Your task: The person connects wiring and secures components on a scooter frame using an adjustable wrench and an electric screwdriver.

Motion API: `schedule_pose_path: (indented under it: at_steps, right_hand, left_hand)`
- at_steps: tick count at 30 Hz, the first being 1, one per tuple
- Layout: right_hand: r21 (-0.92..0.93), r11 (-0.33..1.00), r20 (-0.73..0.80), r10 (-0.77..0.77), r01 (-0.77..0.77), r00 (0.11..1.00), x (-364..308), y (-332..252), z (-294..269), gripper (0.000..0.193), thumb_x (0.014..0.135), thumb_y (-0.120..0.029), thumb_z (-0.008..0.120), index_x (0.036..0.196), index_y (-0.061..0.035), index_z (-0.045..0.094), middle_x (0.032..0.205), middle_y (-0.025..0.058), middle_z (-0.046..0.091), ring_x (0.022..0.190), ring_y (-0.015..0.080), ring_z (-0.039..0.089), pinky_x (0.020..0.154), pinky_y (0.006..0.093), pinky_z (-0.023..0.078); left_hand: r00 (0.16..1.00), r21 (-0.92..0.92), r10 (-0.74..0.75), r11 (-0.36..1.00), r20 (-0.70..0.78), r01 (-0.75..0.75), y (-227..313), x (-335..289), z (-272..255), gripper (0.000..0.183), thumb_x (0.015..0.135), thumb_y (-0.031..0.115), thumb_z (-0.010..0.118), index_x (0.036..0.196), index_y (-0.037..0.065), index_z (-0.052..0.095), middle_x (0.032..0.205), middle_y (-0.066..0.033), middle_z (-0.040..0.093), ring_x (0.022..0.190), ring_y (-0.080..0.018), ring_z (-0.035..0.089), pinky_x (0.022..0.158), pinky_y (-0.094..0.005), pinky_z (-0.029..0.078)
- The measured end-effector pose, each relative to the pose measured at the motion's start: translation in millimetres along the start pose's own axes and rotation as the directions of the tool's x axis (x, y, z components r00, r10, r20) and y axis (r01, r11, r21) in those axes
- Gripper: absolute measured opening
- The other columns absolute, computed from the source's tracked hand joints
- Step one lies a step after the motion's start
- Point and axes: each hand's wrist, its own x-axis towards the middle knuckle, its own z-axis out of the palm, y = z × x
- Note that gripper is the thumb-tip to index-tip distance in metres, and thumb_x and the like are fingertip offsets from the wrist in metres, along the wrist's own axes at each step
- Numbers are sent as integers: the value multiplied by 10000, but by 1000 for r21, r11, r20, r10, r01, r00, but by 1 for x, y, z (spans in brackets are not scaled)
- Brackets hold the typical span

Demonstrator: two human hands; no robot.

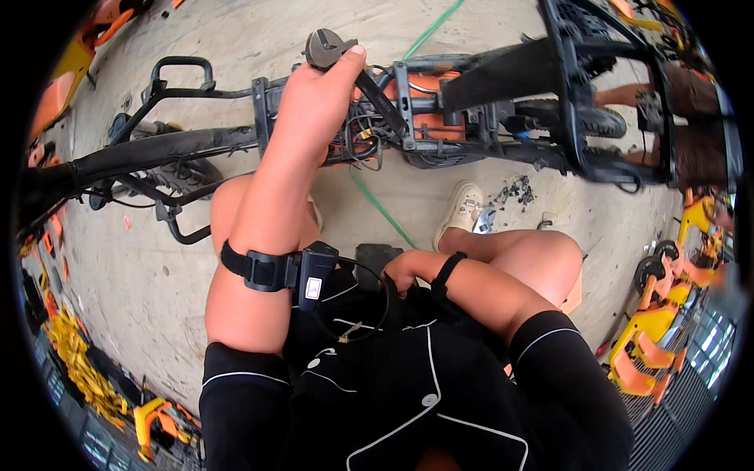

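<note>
My left hand (310, 102) is closed around a dark metal adjustable wrench (328, 49), gripping it close to its wide head, with the thumb along it. The wrench's black handle (382, 104) slants down to the right over a black vehicle frame (208, 145). Bundled wires (361, 137) and orange parts (436, 86) show inside the frame beside this hand. Low over my lap, my right hand (402, 272) is curled, its fingers partly hidden. It lies against a dark grey blocky object (377, 263); whether it grips that object is unclear.
Small black pieces (514, 192) are scattered on the concrete floor near my shoe (463, 206). A green hose or cord (381, 206) runs under the frame. Another person's legs (691, 125) are at the far right end. Yellow and orange vehicle parts (656, 337) stand around the edges.
</note>
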Motion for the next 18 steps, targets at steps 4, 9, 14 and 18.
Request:
schedule_pose_path:
  at_steps: [4, 9, 14, 18]
  right_hand:
    - [-306, 947, 4, 102, -96, 995, -4, -16, 1, 375, 739, -107, 829, 1086, 20, 765, 1139, 174, 746, 1035, 322, 690, 903, 457, 551]
    - [-377, 915, -175, 80, -142, 981, -17, -30, 21, 432, 725, -121, 873, 1123, -2, 753, 1169, 162, 737, 1041, 320, 689, 893, 460, 552]
    - [-312, 940, -559, -62, -140, 827, -41, -18, 8, 369, 819, -130, 703, 1183, -66, 713, 1135, 165, 733, 993, 348, 692, 856, 454, 544]
    - [-228, 973, -957, -219, 26, -192, -124, 2, -7, 265, 906, -149, 656, 1141, -31, 694, 1028, 127, 732, 876, 259, 690, 820, 392, 552]
  left_hand:
    - [974, 31, 222, 974, 52, -224, -5, -19, 8, 371, 967, 423, 675, 881, 62, 691, 676, 35, 528, 573, -80, 432, 544, -279, 348]
    - [963, 79, 268, 961, -30, -265, -7, -47, 10, 392, 958, 415, 687, 859, 36, 705, 708, 21, 564, 640, -92, 456, 594, -291, 365]
    - [969, 6, 246, 969, -12, -246, -9, -60, -9, 397, 949, 420, 693, 876, 30, 703, 712, 16, 573, 653, -97, 497, 599, -290, 390]
    - [950, -65, 307, 948, -63, -311, -1, -61, -24, 432, 956, 400, 670, 875, -24, 664, 656, -64, 614, 570, -161, 582, 545, -359, 472]
